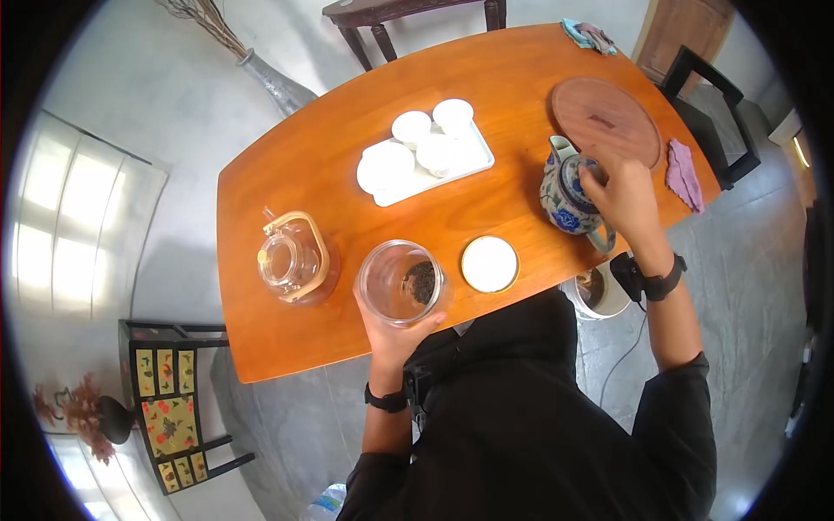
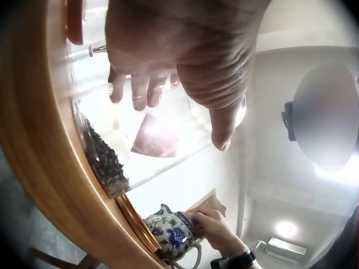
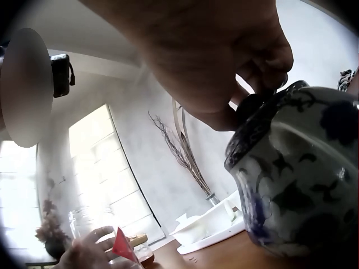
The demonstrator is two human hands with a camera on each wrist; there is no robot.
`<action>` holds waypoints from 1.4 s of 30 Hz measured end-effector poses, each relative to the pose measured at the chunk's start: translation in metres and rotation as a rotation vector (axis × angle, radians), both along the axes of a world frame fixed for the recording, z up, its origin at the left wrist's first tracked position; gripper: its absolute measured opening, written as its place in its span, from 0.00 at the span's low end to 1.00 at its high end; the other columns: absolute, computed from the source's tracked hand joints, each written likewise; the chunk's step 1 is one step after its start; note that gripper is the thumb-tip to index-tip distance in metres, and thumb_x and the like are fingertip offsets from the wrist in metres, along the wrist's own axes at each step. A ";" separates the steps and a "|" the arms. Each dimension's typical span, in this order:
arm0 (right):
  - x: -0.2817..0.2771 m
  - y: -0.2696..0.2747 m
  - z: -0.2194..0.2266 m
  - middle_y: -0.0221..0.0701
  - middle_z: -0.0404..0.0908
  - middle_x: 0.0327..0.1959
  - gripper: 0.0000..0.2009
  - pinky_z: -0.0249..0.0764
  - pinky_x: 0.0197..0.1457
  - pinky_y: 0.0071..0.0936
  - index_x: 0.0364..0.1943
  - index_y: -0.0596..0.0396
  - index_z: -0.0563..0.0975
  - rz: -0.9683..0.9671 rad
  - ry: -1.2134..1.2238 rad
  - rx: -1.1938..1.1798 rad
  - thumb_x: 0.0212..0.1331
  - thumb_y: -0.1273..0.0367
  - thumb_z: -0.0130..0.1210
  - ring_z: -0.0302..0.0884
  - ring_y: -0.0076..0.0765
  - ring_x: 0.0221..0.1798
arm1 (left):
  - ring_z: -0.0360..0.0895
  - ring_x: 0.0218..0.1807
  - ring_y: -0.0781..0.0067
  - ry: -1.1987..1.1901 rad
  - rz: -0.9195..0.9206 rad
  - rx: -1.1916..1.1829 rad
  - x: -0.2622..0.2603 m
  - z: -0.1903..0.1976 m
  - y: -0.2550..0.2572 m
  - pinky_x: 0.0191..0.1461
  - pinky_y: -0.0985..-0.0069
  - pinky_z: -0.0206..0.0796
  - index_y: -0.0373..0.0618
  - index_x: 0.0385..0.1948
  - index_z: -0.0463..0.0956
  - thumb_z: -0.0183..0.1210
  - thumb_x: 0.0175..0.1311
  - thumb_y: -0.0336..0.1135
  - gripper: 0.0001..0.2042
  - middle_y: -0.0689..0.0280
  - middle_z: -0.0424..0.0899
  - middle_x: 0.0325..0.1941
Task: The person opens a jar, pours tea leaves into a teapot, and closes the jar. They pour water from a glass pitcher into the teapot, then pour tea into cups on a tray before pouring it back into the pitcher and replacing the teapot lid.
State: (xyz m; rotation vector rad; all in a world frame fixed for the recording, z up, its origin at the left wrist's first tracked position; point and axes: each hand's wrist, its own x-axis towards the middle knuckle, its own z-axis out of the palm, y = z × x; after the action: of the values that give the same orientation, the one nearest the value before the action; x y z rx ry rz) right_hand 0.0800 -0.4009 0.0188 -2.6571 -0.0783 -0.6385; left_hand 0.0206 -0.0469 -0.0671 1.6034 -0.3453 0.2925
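Note:
My left hand [image 1: 391, 337] holds a clear jar [image 1: 380, 286] near the table's front edge, fingers and thumb around its side. Dark dried tea leaves [image 1: 420, 283] lie in the bottom, heaped to one side; the left wrist view shows these leaves [image 2: 104, 159] low against the wall. At the right, my right hand [image 1: 627, 193] pinches the knob of the lid on a blue-and-white floral teapot [image 1: 560, 201]. In the right wrist view the lid [image 3: 252, 131] sits at the mouth of the teapot [image 3: 297, 174]. Between the hands lies a round white lid [image 1: 491, 264] with a gold rim.
A glass kettle [image 1: 295, 260] with a wooden handle stands left of the jar. Several white cups and a lidded bowl sit on a white tray [image 1: 478, 156]. Right of it are a round wooden board [image 1: 599, 100] and a purple cloth [image 1: 684, 176]. A bucket [image 1: 615, 300] stands below the front edge.

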 end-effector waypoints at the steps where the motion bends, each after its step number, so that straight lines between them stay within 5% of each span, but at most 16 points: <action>1: 0.000 -0.002 0.001 0.39 0.85 0.29 0.08 0.77 0.35 0.39 0.42 0.56 0.83 0.006 -0.040 0.015 0.61 0.68 0.61 0.82 0.46 0.30 | 0.69 0.70 0.55 -0.001 -0.002 0.004 0.000 0.000 0.000 0.74 0.56 0.62 0.42 0.68 0.52 0.84 0.40 0.37 0.54 0.51 0.67 0.69; 2: 0.001 -0.009 -0.002 0.39 0.85 0.29 0.08 0.77 0.35 0.39 0.42 0.56 0.83 0.002 -0.039 0.016 0.61 0.68 0.61 0.82 0.46 0.30 | 0.69 0.70 0.55 0.000 -0.005 0.004 0.001 0.000 -0.001 0.74 0.56 0.62 0.42 0.68 0.52 0.84 0.40 0.37 0.54 0.51 0.67 0.69; 4: 0.002 -0.026 -0.008 0.31 0.86 0.35 0.10 0.76 0.33 0.31 0.45 0.56 0.82 0.070 -0.037 0.641 0.68 0.67 0.54 0.81 0.30 0.31 | 0.69 0.70 0.55 -0.006 -0.004 -0.016 0.001 -0.001 -0.001 0.74 0.56 0.62 0.42 0.68 0.53 0.84 0.40 0.37 0.53 0.51 0.68 0.69; 5: -0.003 -0.031 -0.008 0.31 0.86 0.35 0.10 0.76 0.33 0.31 0.45 0.56 0.82 0.063 -0.036 0.640 0.68 0.67 0.54 0.81 0.30 0.31 | 0.69 0.70 0.55 -0.003 -0.010 -0.017 0.001 -0.001 -0.001 0.74 0.56 0.62 0.42 0.68 0.53 0.84 0.40 0.37 0.53 0.51 0.68 0.69; 7: -0.017 -0.041 -0.004 0.25 0.82 0.38 0.14 0.73 0.34 0.25 0.49 0.57 0.79 -0.035 -0.102 1.548 0.74 0.63 0.47 0.76 0.18 0.34 | 0.69 0.70 0.56 0.032 -0.028 -0.024 0.001 -0.001 0.001 0.74 0.57 0.62 0.42 0.68 0.53 0.83 0.40 0.36 0.53 0.52 0.68 0.68; 8: -0.024 -0.090 -0.041 0.30 0.81 0.41 0.16 0.73 0.36 0.24 0.52 0.58 0.75 0.383 0.015 1.677 0.76 0.63 0.41 0.75 0.24 0.36 | 0.69 0.70 0.56 0.033 -0.035 -0.025 0.002 -0.001 0.001 0.74 0.57 0.62 0.42 0.68 0.53 0.83 0.40 0.36 0.53 0.52 0.68 0.68; 11: -0.055 -0.083 -0.063 0.33 0.80 0.42 0.14 0.73 0.37 0.25 0.52 0.61 0.73 0.237 0.076 2.092 0.76 0.66 0.41 0.74 0.29 0.36 | 0.69 0.69 0.57 0.032 -0.048 -0.037 0.002 -0.003 0.002 0.74 0.58 0.62 0.41 0.67 0.56 0.83 0.40 0.35 0.51 0.53 0.69 0.68; 13: -0.068 -0.084 -0.082 0.38 0.80 0.46 0.15 0.75 0.38 0.27 0.55 0.62 0.73 0.098 0.075 2.131 0.76 0.66 0.41 0.77 0.33 0.39 | 0.70 0.68 0.58 0.062 -0.035 -0.045 0.002 -0.002 0.002 0.73 0.59 0.63 0.40 0.67 0.59 0.83 0.39 0.36 0.50 0.56 0.70 0.66; 16: -0.079 -0.085 -0.095 0.34 0.82 0.45 0.15 0.75 0.38 0.23 0.56 0.61 0.74 -0.015 0.049 2.058 0.77 0.66 0.42 0.78 0.28 0.40 | 0.71 0.67 0.59 0.029 -0.071 -0.122 0.003 0.004 -0.007 0.72 0.58 0.64 0.40 0.66 0.63 0.81 0.40 0.32 0.47 0.59 0.71 0.65; 21: -0.067 -0.095 -0.094 0.22 0.83 0.41 0.14 0.71 0.36 0.16 0.55 0.53 0.82 -0.172 0.116 1.177 0.76 0.65 0.49 0.76 0.16 0.37 | 0.71 0.66 0.59 0.016 -0.055 -0.171 0.001 0.009 -0.011 0.71 0.56 0.64 0.41 0.66 0.63 0.80 0.40 0.31 0.46 0.59 0.72 0.63; 23: -0.059 -0.094 -0.091 0.24 0.82 0.36 0.12 0.72 0.36 0.21 0.51 0.54 0.85 -0.211 0.100 1.092 0.73 0.67 0.52 0.75 0.20 0.34 | 0.71 0.66 0.60 0.009 -0.041 -0.173 0.000 0.009 -0.012 0.71 0.56 0.64 0.41 0.66 0.63 0.81 0.40 0.31 0.46 0.59 0.72 0.63; 25: -0.051 -0.091 -0.089 0.29 0.78 0.31 0.11 0.71 0.35 0.27 0.50 0.56 0.85 -0.132 -0.078 0.398 0.70 0.69 0.55 0.74 0.27 0.32 | 0.71 0.66 0.60 0.004 -0.020 -0.174 -0.001 0.009 -0.011 0.71 0.56 0.64 0.41 0.67 0.63 0.81 0.40 0.32 0.47 0.59 0.72 0.64; 26: -0.054 -0.081 -0.077 0.37 0.74 0.28 0.11 0.73 0.35 0.34 0.47 0.58 0.85 -0.178 -0.048 0.281 0.65 0.72 0.58 0.75 0.38 0.31 | 0.71 0.66 0.60 0.005 -0.015 -0.154 -0.001 0.008 -0.011 0.72 0.56 0.64 0.41 0.67 0.63 0.81 0.40 0.32 0.47 0.59 0.72 0.64; 29: -0.051 -0.076 -0.082 0.39 0.75 0.29 0.10 0.74 0.37 0.38 0.45 0.56 0.85 -0.139 -0.130 -0.069 0.62 0.72 0.60 0.76 0.45 0.32 | 0.71 0.67 0.60 0.010 -0.009 -0.131 -0.002 0.008 -0.009 0.72 0.56 0.63 0.41 0.67 0.62 0.82 0.40 0.34 0.48 0.59 0.71 0.65; 40: -0.057 -0.069 -0.065 0.39 0.76 0.32 0.11 0.74 0.38 0.38 0.44 0.56 0.84 -0.189 -0.043 -0.189 0.59 0.69 0.63 0.78 0.44 0.36 | 0.70 0.68 0.61 0.012 0.003 -0.082 -0.003 0.010 -0.006 0.73 0.58 0.62 0.40 0.66 0.63 0.82 0.41 0.36 0.47 0.57 0.71 0.66; 42: -0.067 -0.046 -0.028 0.38 0.77 0.32 0.13 0.74 0.39 0.35 0.45 0.61 0.83 -0.142 -0.229 0.027 0.58 0.69 0.65 0.77 0.42 0.35 | 0.71 0.67 0.61 0.025 0.030 0.014 -0.008 0.019 -0.006 0.72 0.59 0.63 0.40 0.64 0.63 0.83 0.40 0.38 0.47 0.56 0.71 0.66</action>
State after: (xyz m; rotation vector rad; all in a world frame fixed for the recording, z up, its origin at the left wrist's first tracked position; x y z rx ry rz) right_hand 0.0128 -0.4465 -0.0091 -2.5691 0.0549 -0.9819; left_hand 0.0130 -0.0532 -0.0481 1.6252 -0.3054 0.2933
